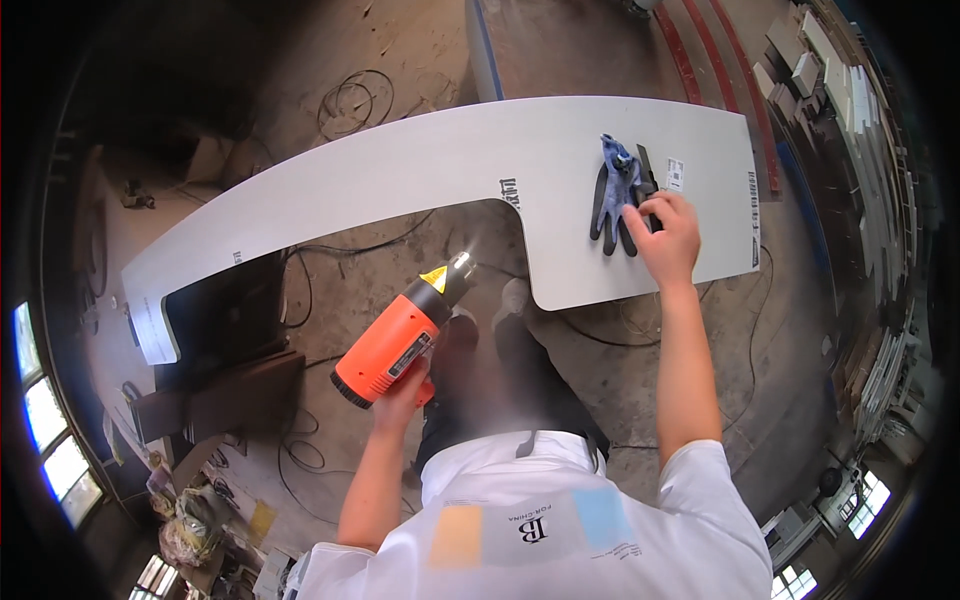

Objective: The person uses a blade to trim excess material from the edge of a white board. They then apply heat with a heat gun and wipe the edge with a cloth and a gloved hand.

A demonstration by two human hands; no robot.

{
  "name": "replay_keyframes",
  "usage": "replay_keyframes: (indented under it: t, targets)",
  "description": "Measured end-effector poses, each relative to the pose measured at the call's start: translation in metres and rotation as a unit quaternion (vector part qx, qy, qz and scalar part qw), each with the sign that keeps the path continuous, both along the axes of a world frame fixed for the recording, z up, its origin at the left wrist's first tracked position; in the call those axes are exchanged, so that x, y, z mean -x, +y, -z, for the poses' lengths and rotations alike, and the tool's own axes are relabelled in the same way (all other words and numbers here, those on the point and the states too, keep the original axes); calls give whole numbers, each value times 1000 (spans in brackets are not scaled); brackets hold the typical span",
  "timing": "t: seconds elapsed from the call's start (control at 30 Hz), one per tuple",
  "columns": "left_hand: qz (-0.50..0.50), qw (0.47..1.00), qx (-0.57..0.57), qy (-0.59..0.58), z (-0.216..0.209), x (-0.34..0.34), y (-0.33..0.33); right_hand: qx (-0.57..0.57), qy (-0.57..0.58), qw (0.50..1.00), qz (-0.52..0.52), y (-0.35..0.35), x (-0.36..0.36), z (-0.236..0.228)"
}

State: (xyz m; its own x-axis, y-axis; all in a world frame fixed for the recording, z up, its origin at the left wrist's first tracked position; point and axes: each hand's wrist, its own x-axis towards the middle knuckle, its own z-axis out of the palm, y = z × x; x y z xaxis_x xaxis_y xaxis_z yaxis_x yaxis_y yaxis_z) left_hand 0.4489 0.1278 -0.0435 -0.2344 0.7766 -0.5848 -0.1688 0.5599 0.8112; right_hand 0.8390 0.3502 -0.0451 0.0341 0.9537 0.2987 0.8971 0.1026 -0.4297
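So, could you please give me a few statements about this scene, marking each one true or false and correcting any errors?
1. The left grip holds an orange heat gun. True.
2. A blue-and-black work glove lies on the white panel. True.
3. The right grip is also on the heat gun. False: it is over by the glove; whether it touches it is unclear.
4. The heat gun's yellow label is at its rear end. False: it is near the metal nozzle.
5. The panel has a large cut-out. True.
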Motion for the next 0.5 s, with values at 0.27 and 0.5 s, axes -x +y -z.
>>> replay_keyframes:
  t: [0.27,0.5]
  targets:
    - [-26,996,30,-80,20,-26,40,8,-78,995,-62,51,18,34]
    - [14,994,65,-85,28,-17,76,-29,16,993,-116,94,26,65]
